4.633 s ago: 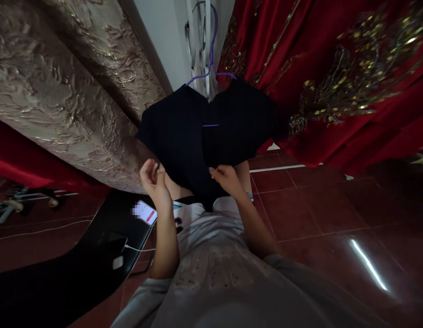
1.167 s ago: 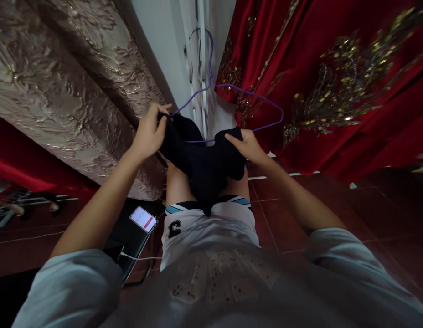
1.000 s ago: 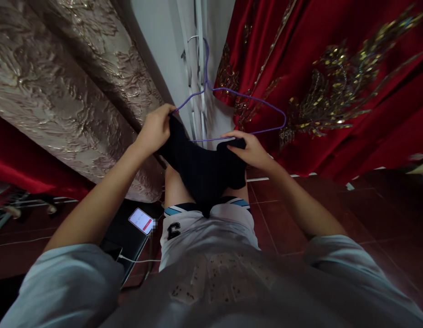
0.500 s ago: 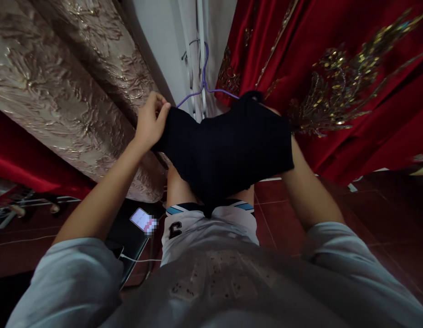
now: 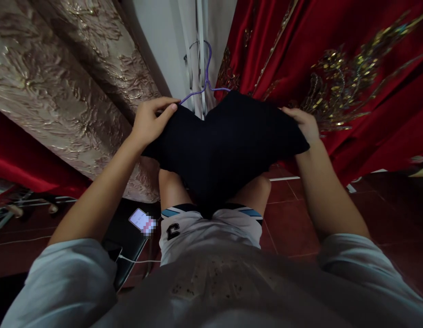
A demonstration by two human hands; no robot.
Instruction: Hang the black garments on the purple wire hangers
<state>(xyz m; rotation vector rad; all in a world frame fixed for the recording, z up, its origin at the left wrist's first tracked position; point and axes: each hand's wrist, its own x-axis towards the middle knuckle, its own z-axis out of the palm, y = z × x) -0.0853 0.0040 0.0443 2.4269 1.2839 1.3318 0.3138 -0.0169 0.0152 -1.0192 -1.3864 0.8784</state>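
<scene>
To the right a red drape [image 5: 334,41] with sequins is hanging, and to the left a beige drape [image 5: 78,91] is hanging in raised folds. Between them a white rack [image 5: 199,27] is standing upright. Low on the left, a black bench [image 5: 129,239] is running beside the person.

The dark garment [image 5: 228,141] is hanging in the middle, above and in front of the person's knees, spreading wide between the hands. It is looking light and soft, sagging to a point below, so it is probably calling for support at both upper corners rather than one. Nothing about it is seeming fragile; how slippery it is, the dim cloth isn't showing.

The purple hanger [image 5: 206,81] is rising from its neckline, its hook reaching the rack's bars. It is looking thin and light but stiffer than the cloth, its arms likely offering the firmest hold.

The left hand [image 5: 148,123] is pinching the near shoulder, thumb lying over the cloth beside the hanger's arm. The right hand [image 5: 304,126] is curling over the other upper edge; cloth is hiding part of it, so whether its fingers are closing tight cannot be told.

The lit phone [image 5: 138,217] is lying on the bench.
</scene>
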